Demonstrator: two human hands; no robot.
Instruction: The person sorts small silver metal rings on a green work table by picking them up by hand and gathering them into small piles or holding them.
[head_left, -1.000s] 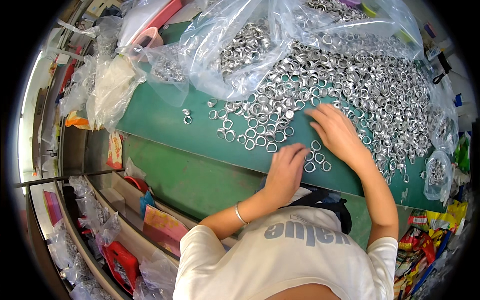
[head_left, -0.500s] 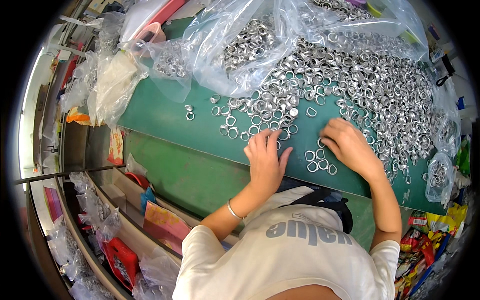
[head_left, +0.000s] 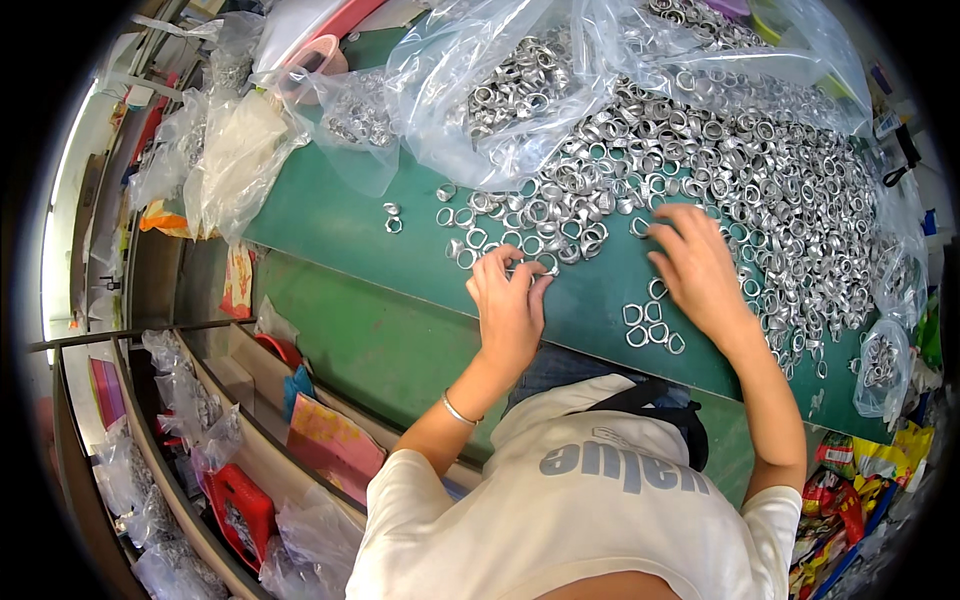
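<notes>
Silver-coloured metal rings lie in a large heap (head_left: pixel 790 210) on the green tabletop (head_left: pixel 330 220), thinning out to scattered ones at its left and near side. My left hand (head_left: pixel 508 305) is at the heap's near left edge, its thumb and index finger pinching a ring (head_left: pixel 547 264). To the right, my right hand (head_left: pixel 700 270) reaches over the table with fingers bent and apart. Its fingertips are close to a single ring (head_left: pixel 640 227) lying apart from the heap; contact is unclear. Between my hands and nearer to me rests a small cluster of rings (head_left: pixel 655 334).
Clear plastic bags (head_left: pixel 430 120) with more rings cover the far side, and a smaller ring bag (head_left: pixel 880 360) hangs by the right edge. Two loose rings (head_left: pixel 393 219) sit at left. A shelf with a red basket (head_left: pixel 240 510) stands at lower left, colourful packets (head_left: pixel 840 490) at lower right.
My left hand has shifted a little left and its fingers have closed on a ring. My right hand has moved farther from me, away from the small cluster toward the single ring. The view has shifted slightly.
</notes>
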